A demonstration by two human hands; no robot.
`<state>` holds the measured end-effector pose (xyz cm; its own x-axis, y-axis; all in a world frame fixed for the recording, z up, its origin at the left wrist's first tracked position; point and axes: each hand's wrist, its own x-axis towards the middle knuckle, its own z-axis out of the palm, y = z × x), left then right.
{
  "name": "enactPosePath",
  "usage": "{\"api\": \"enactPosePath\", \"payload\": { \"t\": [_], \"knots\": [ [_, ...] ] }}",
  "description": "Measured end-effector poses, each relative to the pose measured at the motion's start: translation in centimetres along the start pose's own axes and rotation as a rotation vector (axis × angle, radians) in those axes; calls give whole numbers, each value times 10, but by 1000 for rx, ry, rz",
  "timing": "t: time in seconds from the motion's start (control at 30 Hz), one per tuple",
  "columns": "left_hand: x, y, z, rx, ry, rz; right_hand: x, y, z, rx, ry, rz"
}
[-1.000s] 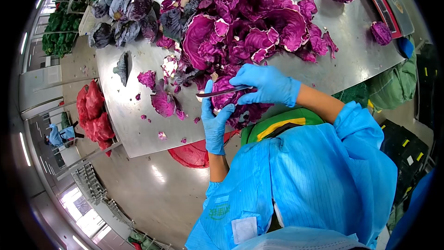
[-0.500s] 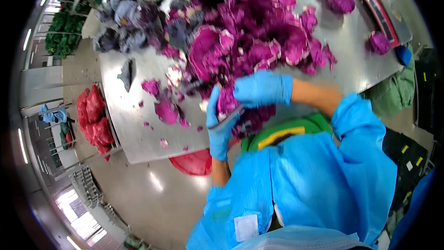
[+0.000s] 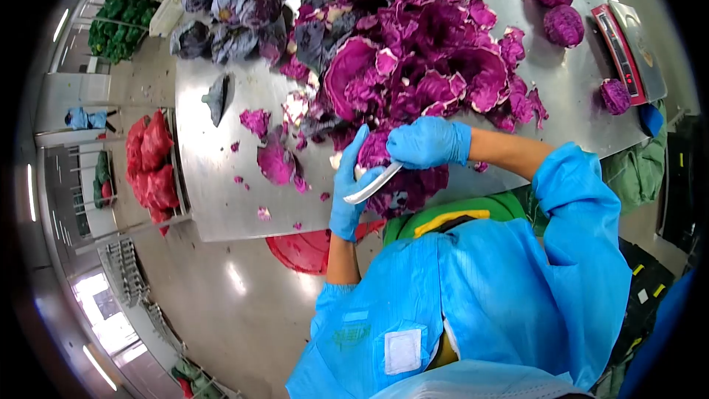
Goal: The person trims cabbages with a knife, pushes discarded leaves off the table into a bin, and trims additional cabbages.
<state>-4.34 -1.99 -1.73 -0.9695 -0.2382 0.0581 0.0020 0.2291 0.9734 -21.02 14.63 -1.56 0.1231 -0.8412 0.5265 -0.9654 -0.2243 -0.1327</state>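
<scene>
My right hand (image 3: 430,142), in a blue glove, is closed around the handle of a knife (image 3: 374,183). The pale curved blade points down and left, across the front of a purple cabbage (image 3: 375,148). My left hand (image 3: 347,191), gloved too, grips that cabbage from its left side, thumb and fingers partly hidden. Just beyond both hands lies a big heap of torn purple cabbage leaves (image 3: 421,66). More loose leaves hang below the hands near the table edge.
Whole dark cabbages (image 3: 244,11) stand at the table's far left. Trimmed heads (image 3: 563,26) sit at the right beside a red scale (image 3: 619,52). Leaf scraps (image 3: 276,162) dot the metal table (image 3: 214,192). Red sacks (image 3: 151,166) are off to the left.
The knife blade has turned, so its broad face now shows, and sits slightly lower at the cabbage. Both hands stay close together. The whole view has shifted a little.
</scene>
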Motion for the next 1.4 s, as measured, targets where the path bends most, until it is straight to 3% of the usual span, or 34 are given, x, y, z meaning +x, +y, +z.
{"api": "enactPosePath", "payload": {
  "t": [0.03, 0.13, 0.23, 0.33, 0.4, 0.43, 0.57, 0.7, 0.77, 0.9, 1.0, 1.07, 1.13, 1.2, 1.27, 1.4],
  "knots": [
    [1, -3, 2, -164, 7, -64, 1, -2, -1, -19, -34, 23],
    [2, 5, 2, -251, 10, -154, 0, -7, 4, -53, -48, 57],
    [4, 3, -2, 134, 19, 46, -3, -5, 6, -43, -79, 99],
    [4, 6, 0, 259, 33, 12, -4, -5, 2, -40, -75, 136],
    [5, 1, 1, 254, 54, 55, 0, -10, 2, 14, 9, 185],
    [5, 0, 0, 273, 52, 65, -1, -14, 3, 40, -73, 217],
    [12, 4, 5, 259, 51, 31, 10, -25, -7, -78, 101, 294],
    [9, 18, 0, 265, 68, 43, 20, -40, -19, -183, -103, 368],
    [8, 4, 3, 284, 82, 86, 26, -36, -25, -239, -112, 343],
    [6, -10, 0, 282, 132, 156, 30, -12, -22, -44, -90, 127],
    [6, -10, -3, 363, 101, 14, 30, -14, -20, -85, -112, 199],
    [9, -10, 4, 341, 204, 142, 30, -15, -11, -135, -36, 201],
    [15, 10, -1, 103, 129, -94, 35, -18, -10, -202, -112, 216],
    [15, 1, -1, 102, 131, -76, 36, -18, -11, -204, -140, 224],
    [7, -37, 6, 347, 225, 185, 34, -14, -12, -130, -119, 208],
    [2, -21, 5, 264, 183, 42, 30, -10, -11, -44, -94, 171]
  ]
}}
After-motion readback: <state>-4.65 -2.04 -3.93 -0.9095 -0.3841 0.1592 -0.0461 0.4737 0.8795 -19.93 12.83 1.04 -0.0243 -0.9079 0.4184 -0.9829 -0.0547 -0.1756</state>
